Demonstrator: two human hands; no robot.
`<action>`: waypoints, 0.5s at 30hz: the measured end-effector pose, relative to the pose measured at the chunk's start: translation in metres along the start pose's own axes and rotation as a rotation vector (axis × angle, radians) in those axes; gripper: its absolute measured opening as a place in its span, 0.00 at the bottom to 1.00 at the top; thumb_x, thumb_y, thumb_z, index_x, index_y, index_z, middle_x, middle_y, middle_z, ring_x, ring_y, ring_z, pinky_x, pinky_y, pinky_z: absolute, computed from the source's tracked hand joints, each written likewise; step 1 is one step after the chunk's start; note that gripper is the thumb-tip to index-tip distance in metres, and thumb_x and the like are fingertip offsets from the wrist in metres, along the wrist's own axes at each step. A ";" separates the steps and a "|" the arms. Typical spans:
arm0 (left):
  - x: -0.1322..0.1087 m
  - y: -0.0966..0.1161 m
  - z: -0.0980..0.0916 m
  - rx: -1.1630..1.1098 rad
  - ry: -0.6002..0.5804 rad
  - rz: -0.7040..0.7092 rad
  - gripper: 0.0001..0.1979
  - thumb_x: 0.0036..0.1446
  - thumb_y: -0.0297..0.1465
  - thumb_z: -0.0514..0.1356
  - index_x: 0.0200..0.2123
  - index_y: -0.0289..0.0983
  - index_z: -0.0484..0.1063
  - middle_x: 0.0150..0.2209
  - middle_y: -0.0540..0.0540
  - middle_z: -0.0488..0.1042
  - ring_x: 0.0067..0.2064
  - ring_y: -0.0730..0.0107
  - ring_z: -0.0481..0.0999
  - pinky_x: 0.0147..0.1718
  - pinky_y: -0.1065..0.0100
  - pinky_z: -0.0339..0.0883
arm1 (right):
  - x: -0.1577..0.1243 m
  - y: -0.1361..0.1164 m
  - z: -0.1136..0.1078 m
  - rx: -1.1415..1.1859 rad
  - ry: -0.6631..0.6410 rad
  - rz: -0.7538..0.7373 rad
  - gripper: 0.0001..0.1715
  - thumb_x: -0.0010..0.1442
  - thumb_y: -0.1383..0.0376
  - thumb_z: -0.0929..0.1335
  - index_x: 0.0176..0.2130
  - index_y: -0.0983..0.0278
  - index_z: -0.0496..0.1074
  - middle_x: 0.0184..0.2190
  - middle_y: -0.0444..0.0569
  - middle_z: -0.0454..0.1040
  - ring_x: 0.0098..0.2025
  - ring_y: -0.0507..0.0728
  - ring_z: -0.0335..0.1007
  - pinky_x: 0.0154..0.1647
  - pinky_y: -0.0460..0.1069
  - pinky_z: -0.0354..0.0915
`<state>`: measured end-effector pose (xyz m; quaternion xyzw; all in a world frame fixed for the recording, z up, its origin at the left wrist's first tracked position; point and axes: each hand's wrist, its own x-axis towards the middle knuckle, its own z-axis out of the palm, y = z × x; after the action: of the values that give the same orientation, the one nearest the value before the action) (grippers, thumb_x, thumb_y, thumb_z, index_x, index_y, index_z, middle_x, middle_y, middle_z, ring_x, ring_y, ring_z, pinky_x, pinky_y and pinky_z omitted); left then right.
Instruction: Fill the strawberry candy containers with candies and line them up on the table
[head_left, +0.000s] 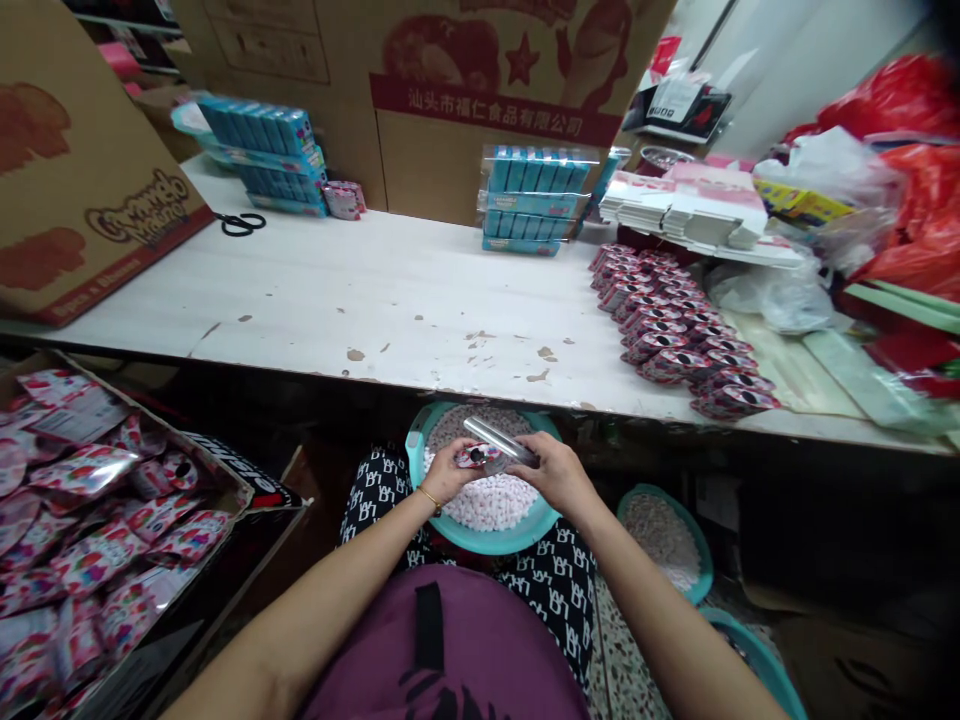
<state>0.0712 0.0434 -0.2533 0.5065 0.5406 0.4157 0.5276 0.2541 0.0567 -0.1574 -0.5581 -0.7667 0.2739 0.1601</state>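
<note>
My left hand [446, 476] is closed on a small red-and-white printed packet [474, 457], which has a dark round spot on it. In my right hand [556, 472] is a shiny metal scoop [491, 436], trough-shaped and slanting across the packet. Scoop and packet are close together; whether they touch I cannot tell. Both hands are over a turquoise basin [417, 446] on my lap. Small white-pink pellets [491, 503] lie in its near part and greyish-pink ones [457, 425] in its far part.
Rows of similar packets [667, 330] stand on the white table [360, 290] at right. Blue packs [536, 195] lean on a big carton [435, 160]. Scissors [241, 224] lie at left. An open box of packets [97, 500] is lower left, another pellet basin [705, 550] lower right.
</note>
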 end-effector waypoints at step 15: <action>0.000 0.081 0.010 -0.020 0.031 0.195 0.30 0.42 0.33 0.64 0.50 0.36 0.60 0.51 0.40 0.65 0.52 0.60 0.65 0.46 0.62 0.64 | 0.013 0.018 -0.074 -0.371 0.017 -0.114 0.18 0.54 0.65 0.63 0.47 0.56 0.64 0.47 0.44 0.66 0.42 0.54 0.66 0.39 0.45 0.59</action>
<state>0.0897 0.0541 -0.1750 0.5449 0.4927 0.4781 0.4814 0.3049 0.0906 -0.1102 -0.5360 -0.8330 0.1137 0.0761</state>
